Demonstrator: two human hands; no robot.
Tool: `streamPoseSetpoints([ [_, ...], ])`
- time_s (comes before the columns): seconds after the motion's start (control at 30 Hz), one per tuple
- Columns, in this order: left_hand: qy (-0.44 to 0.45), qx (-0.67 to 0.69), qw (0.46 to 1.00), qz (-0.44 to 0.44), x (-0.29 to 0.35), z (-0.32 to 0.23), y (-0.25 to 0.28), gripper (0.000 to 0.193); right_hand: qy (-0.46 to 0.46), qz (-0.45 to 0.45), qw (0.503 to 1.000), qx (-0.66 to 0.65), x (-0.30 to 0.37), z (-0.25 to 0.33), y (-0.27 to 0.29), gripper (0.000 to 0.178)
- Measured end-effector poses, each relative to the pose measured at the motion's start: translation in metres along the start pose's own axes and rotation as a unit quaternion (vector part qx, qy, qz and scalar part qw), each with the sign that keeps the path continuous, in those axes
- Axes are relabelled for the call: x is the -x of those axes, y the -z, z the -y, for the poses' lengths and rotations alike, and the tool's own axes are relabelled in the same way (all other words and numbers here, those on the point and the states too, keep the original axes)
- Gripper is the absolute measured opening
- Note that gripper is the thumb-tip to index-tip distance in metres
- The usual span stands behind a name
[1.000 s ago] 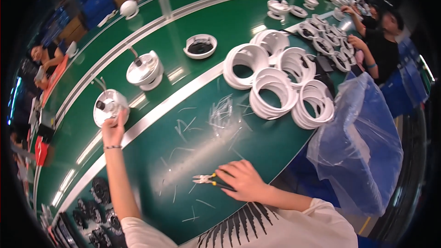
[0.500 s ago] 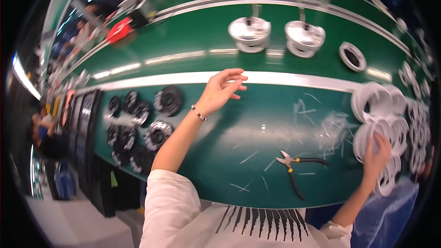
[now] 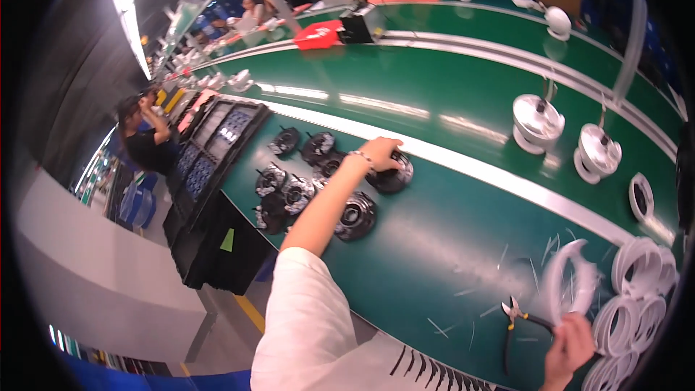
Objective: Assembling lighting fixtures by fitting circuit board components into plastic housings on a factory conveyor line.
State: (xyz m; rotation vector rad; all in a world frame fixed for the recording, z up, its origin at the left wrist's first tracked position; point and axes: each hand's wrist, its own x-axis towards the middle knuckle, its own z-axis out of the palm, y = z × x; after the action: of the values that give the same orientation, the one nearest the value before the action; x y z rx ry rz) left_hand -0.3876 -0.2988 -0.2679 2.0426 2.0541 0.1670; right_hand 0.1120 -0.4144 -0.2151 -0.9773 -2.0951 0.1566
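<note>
My left hand (image 3: pixel 381 153) has its fingers curled over the rim of a black round housing (image 3: pixel 394 178), which sits at the table's far edge. Beside it stand several similar black housings, one of them a ribbed disc (image 3: pixel 356 215). In my right hand (image 3: pixel 571 348) is a white plastic ring (image 3: pixel 556 282), raised over the table and blurred by motion. Close to the right hand lie diagonal cutters (image 3: pixel 515 313) with black and yellow handles. Stacked white rings (image 3: pixel 615 326) stand to the right of that hand.
Thin clear plastic strips (image 3: pixel 438 327) are scattered over the green table. Beyond a white rail, white lamp-like assemblies (image 3: pixel 537 123) stand on the green conveyor (image 3: pixel 449 101). Black trays (image 3: pixel 217 137) are at the left. Other people work farther off, one by the trays (image 3: pixel 148 134).
The view has swung left. My left hand, empty and raised before, is now on a black housing. My right hand has lifted a white ring away from the stacks.
</note>
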Motion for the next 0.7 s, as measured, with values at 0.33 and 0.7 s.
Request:
streamPoseSetpoints([
  [0.33, -0.032, 0.164, 0.978, -0.126, 0.038, -0.064, 0.010, 0.023, -0.063, 0.266, 0.961, -0.041, 0.008, -0.023, -0.055, 0.032],
  [0.7, 0.041, 0.777, 0.616, -0.125, 0.070, -0.147, -0.054, 0.034, -0.135, 0.368, 0.918, 0.052, -0.057, 0.002, -0.104, 0.105],
])
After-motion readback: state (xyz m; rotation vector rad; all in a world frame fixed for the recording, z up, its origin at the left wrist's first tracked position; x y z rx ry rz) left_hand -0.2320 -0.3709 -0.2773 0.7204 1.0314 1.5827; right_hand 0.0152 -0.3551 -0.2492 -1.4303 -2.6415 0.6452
